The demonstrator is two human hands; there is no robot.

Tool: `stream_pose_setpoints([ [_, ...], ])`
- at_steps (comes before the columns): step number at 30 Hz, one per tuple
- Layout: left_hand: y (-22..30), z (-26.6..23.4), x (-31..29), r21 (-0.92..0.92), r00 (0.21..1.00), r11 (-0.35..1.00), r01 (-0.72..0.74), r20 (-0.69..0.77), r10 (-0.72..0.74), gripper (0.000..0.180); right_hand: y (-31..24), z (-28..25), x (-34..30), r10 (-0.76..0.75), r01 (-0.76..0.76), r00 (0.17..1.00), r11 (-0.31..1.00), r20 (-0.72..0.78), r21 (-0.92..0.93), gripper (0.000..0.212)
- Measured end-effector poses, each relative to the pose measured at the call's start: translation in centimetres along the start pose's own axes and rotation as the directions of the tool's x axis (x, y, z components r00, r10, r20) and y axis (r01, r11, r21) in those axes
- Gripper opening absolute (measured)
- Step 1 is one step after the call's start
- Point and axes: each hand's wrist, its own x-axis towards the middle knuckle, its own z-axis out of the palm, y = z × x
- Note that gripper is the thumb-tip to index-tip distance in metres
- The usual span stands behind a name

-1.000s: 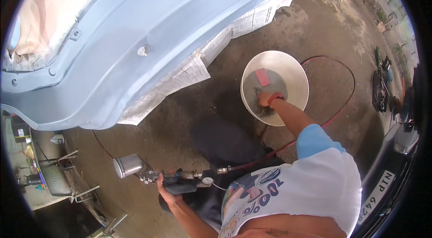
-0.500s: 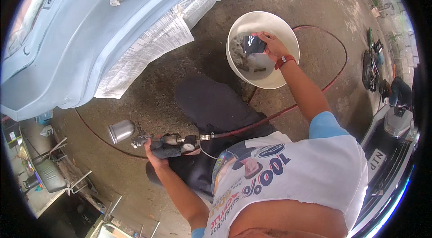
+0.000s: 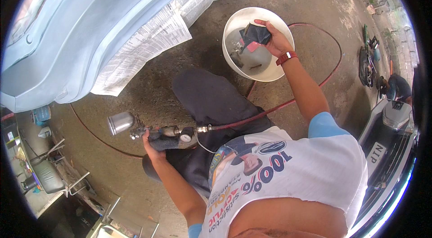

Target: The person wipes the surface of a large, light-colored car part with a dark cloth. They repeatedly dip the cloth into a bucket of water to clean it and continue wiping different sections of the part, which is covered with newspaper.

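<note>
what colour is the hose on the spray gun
Dark red; the hose shows best in the head view.

Right grip over bucket; height against the rim hard to tell. Dark sheet fills part of the bucket's mouth; more room on the mouth's near side. Knee blocks the low straight path to left grip. Red hose runs across the near side, loops round the bucket's right: low obstacle. Blue panel plus newspaper close off far left. Passable: floor strip between newspaper and bucket; gap between panel and spray gun; wide stretch right of hose, up to dark clutter.
</note>
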Motion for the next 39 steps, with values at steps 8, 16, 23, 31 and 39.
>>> stream_pose_setpoints([
  [8, 0.0, -0.1, -0.1, -0.025, 1.0, 1.0, -0.005, -0.006, 0.005, 0.05, -0.1, -0.1, 0.0, -0.041, 0.041, 0.999, 0.992, 0.0, -0.116, 0.038],
  [16, 0.0, -0.2, -0.2, -0.006, 1.0, 1.0, -0.013, -0.015, 0.013, 0.047, -1.3, 0.9, -0.5, 0.002, -0.002, 1.0, 0.953, -0.002, -0.304, 0.037],
  [23, -0.3, -0.5, 0.2, 0.023, 1.0, 1.0, 0.002, -0.02, -0.002, 0.046, -1.6, 1.7, -0.9, -0.07, 0.044, 0.997, 0.791, -0.019, -0.611, 0.039],
  [31, -0.1, 0.3, -0.3, 0.051, 0.999, 0.999, 0.012, -0.047, -0.01, 0.047, 1.9, -3.4, 1.9, -0.265, -0.013, 0.952, 0.471, -0.156, -0.882, 0.072],
  [39, 0.0, 0.3, 0.2, 0.089, 0.999, 0.996, 0.024, -0.03, -0.022, 0.048, 11.7, -9.3, 5.1, 0.485, 0.036, 0.829, -0.546, -0.281, -0.837, 0.085],
])
